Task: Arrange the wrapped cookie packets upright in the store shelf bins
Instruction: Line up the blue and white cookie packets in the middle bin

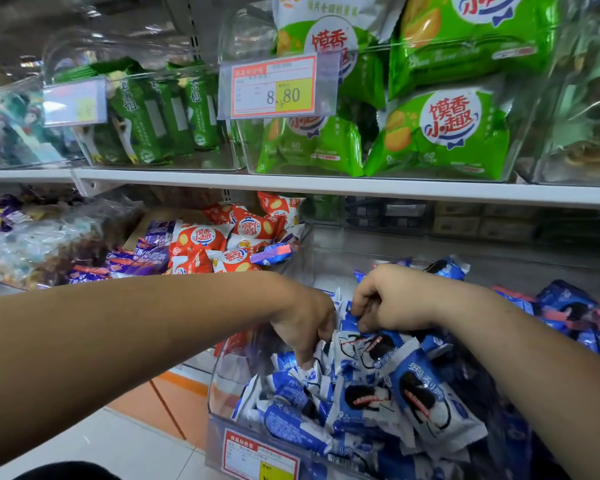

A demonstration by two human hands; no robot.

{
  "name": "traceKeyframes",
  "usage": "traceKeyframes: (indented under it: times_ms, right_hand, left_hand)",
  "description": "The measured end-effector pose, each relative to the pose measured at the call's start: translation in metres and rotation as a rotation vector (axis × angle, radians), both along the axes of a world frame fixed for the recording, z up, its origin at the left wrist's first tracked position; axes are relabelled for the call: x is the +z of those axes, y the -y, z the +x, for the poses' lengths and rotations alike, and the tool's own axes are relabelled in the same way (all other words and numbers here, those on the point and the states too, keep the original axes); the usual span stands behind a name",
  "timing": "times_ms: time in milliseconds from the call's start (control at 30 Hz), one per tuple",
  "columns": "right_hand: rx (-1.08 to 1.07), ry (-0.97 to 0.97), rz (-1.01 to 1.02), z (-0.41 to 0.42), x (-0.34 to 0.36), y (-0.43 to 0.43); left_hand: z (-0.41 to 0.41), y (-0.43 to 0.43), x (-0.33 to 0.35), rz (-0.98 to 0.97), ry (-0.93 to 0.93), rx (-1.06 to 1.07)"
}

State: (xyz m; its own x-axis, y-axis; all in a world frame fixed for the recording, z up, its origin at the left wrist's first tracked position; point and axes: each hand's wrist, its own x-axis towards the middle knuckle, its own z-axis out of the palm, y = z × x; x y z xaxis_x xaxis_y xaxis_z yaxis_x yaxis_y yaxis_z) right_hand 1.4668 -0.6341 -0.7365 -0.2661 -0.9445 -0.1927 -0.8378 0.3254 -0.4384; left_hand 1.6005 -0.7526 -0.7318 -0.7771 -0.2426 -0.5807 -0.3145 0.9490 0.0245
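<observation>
A clear plastic bin (222, 403) on the lower shelf holds several blue-and-white wrapped cookie packets (420, 400), lying jumbled at different angles. My left hand (305, 327) reaches down into the bin, its fingers curled and pinching the top of a packet (309, 374). My right hand (392, 303) is beside it, fingers curled round the upper edge of another blue packet (352, 320) near the bin's middle. Which way the held packets stand is partly hidden by my hands.
A bin of red-and-white packets (222, 244) sits behind to the left, purple packets (142, 258) beside it. More blue packets (568, 310) lie at right. The upper shelf (326, 185) carries bins of green packets (440, 133) and a price tag (274, 86). Tiled floor lies below left.
</observation>
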Motion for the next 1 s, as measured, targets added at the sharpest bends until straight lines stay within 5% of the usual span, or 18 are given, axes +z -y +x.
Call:
traceKeyframes:
  times_ms: [233,533,700,1000]
  right_hand:
    - [0.002,0.051,-0.033,0.003,0.003,0.002]
    - [0.008,0.307,-0.173,0.014,0.012,0.009]
    - [-0.068,0.292,-0.155,0.016,0.01,0.01]
    - [-0.224,0.625,-0.243,0.021,0.006,0.011]
  left_hand:
    - [0.013,0.003,0.022,-0.015,-0.12,-0.046]
    - [0.036,0.014,0.045,0.262,-0.59,0.11]
    - [0.046,0.018,0.038,0.219,-0.796,0.185]
    - [0.049,0.027,0.031,0.031,-0.74,0.074]
